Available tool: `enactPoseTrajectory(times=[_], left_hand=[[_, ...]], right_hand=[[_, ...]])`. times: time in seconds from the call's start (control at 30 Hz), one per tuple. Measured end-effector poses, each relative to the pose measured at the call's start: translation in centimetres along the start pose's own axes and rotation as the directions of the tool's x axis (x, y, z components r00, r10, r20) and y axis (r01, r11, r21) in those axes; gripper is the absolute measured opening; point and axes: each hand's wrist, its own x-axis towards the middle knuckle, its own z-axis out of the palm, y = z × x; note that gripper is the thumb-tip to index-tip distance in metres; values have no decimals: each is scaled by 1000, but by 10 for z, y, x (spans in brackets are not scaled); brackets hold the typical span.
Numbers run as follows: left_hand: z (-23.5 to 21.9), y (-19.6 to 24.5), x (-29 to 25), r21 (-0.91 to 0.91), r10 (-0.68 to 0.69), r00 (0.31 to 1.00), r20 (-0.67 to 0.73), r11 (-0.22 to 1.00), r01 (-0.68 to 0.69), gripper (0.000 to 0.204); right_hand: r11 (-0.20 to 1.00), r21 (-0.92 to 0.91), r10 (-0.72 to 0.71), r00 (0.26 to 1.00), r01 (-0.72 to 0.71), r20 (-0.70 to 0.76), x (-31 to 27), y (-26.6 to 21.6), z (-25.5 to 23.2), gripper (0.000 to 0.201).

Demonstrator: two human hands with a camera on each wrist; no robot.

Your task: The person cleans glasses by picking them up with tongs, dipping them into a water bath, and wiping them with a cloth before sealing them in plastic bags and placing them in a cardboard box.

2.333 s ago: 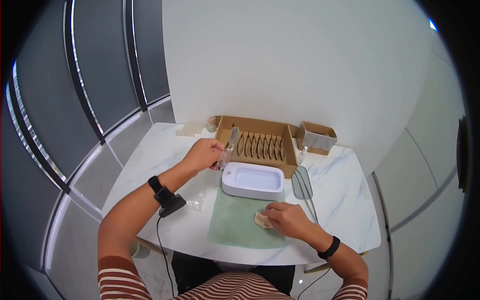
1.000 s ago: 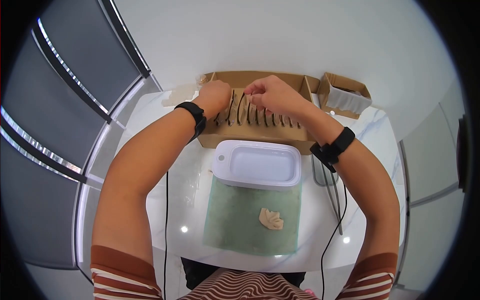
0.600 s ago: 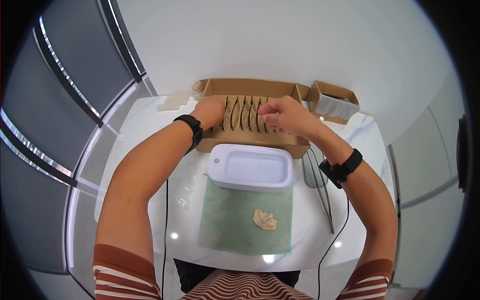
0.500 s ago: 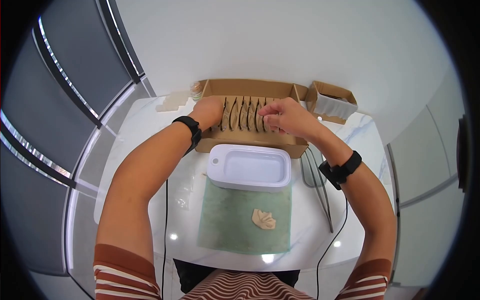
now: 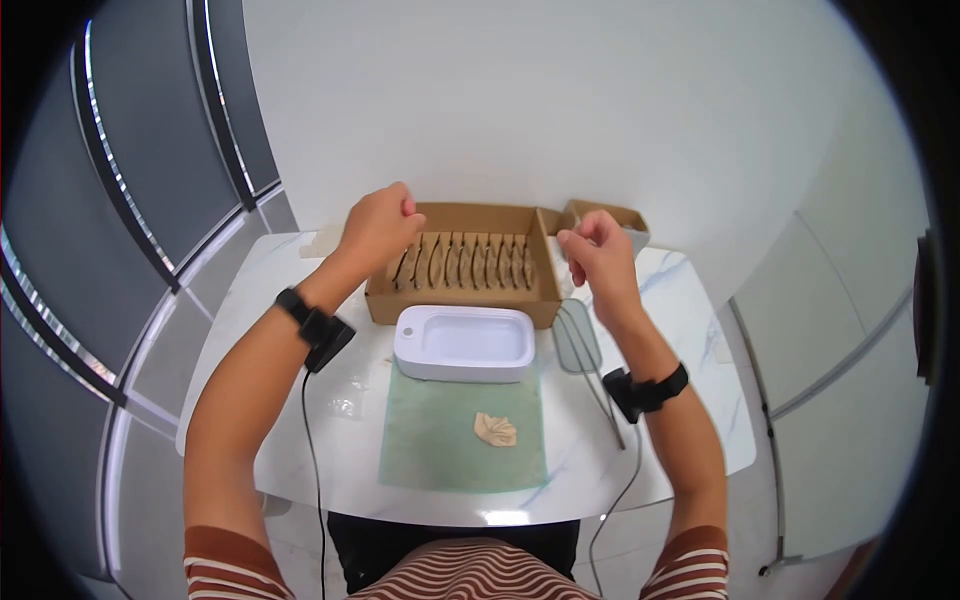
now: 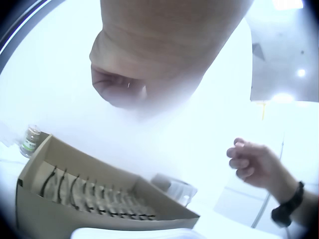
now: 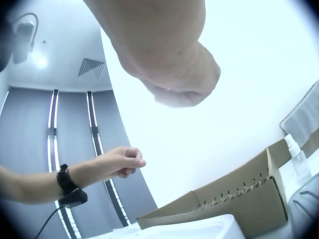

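Observation:
My left hand [image 5: 383, 228] is raised over the left end of a cardboard box [image 5: 460, 303], its fingers loosely curled and nothing seen in them. My right hand [image 5: 605, 262] hangs in the air just right of the box, fingers loosely bent around no visible thing. Inside the box stands a row of several dark-rimmed glasses [image 5: 450, 262], seen edge-on. In front of it is a white tub-shaped ultrasonic cleaner [image 5: 465, 374] with a round button. A crumpled beige cloth [image 5: 495, 430] lies on a green mat [image 5: 430, 455].
Long grey tweezers [image 5: 604, 405] lie beside a grey mesh tray [image 5: 577, 338] on the right. Behind them stands a smaller carton [image 5: 628, 222]; a spray bottle [image 7: 298, 162] is near the box. A glass jar [image 6: 31, 141] stands at its left. Clear plastic [image 5: 345, 398] lies left of the mat.
My left hand held a clear-lensed pair of glasses while my right pinched the cloth. Both then reached over the box; now both are lifted away from it, the right hand to the right, and neither holds anything.

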Motion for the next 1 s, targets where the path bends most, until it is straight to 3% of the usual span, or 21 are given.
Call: enactPoseTrajectory(times=[0.03, 0.17, 0.27, 0.33, 0.37, 0.43, 0.47, 0.53, 0.7, 0.8, 0.93, 1.0], left_hand=[[-12, 8, -9, -149, -11, 994, -107, 989, -5, 19], [-44, 25, -62, -491, -152, 943, -295, 871, -14, 29], [-44, 9, -106, -489, -201, 877, -437, 871, -44, 35], [-32, -8, -132, -750, -455, 800, -391, 662, 10, 42], [-28, -12, -145, -746, -462, 791, -400, 665, 12, 42], [-18, -16, -167, -951, -645, 738, -199, 310, 14, 44], [-9, -18, -173, -949, -658, 721, -216, 316, 5, 44], [9, -26, -184, -983, -708, 684, -177, 158, -91, 45], [13, -31, -198, -985, -682, 716, -150, 38, -170, 46], [7, -34, -203, -978, -666, 723, -185, 55, -200, 45], [14, -33, -206, -989, -707, 699, -104, 3, -145, 41], [18, -34, -209, -990, -680, 726, -103, 1, -140, 41]], right_hand=[[998, 34, -44, 997, 46, -69, -8, -1, -3, 32], [971, 226, -23, 978, 72, -208, -45, 2, -12, 43], [929, 363, 35, 965, 64, -259, -73, 13, -10, 45], [885, 466, 126, 952, 19, -279, -86, 27, -8, 48], [884, 468, 126, 956, 13, -265, -91, 35, -6, 48], [841, 541, 167, 953, -4, -251, -99, 49, -5, 48], [842, 540, 161, 955, -1, -248, -101, 58, -4, 47], [825, 565, 183, 961, -35, -207, -106, 69, -7, 46], [731, 677, 204, 974, -82, -103, -103, 100, -13, 43], [709, 700, 209, 973, -80, -100, -107, 97, -14, 41], [687, 719, 247, 965, -107, -93, -109, 107, -21, 40], [674, 731, 282, 952, -105, -123, -111, 109, -21, 40]])
